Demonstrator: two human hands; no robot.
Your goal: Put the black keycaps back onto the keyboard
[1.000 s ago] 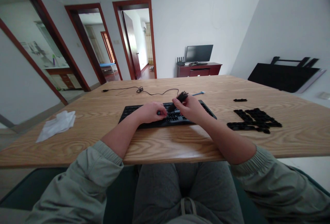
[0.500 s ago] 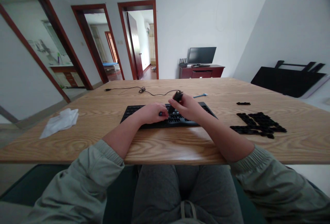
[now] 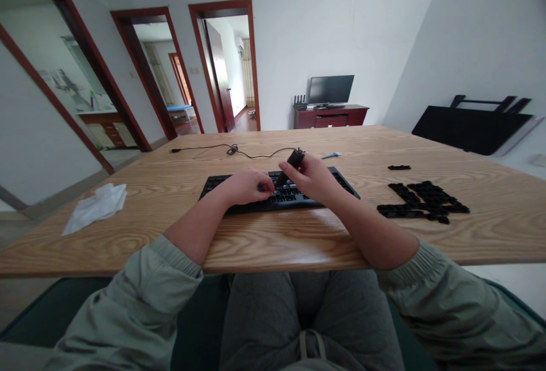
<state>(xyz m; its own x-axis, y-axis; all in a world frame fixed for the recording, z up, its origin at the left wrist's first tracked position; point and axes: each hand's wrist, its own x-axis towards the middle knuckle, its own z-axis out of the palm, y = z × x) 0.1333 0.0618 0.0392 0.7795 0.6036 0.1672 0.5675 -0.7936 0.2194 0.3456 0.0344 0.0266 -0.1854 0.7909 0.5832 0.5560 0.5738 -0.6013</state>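
Observation:
A black keyboard [image 3: 290,202] lies in front of me, both hands over it. Its middle shows exposed switches where keycaps are off. My right hand [image 3: 315,178] is closed around a black cylindrical tool [image 3: 295,158], which tilts with its lower end down at the middle of the keyboard. My left hand [image 3: 251,185] rests over the keyboard's left half, fingers pinched together. A small dark piece [image 3: 260,187] shows at those fingers, too small to name. Off to the right, several removed black keycaps [image 3: 435,197] lie grouped on the table.
On the wooden table [image 3: 273,246] a crumpled white tissue [image 3: 97,207] lies at left. The black cable [image 3: 251,155] runs behind the keyboard, near a small blue brush [image 3: 331,155]. A short row of black keycaps [image 3: 399,167] sits at right.
My left hand has drawn slightly left, away from the tool's tip. The tool in my right hand leans a little differently. The whole view has shifted slightly.

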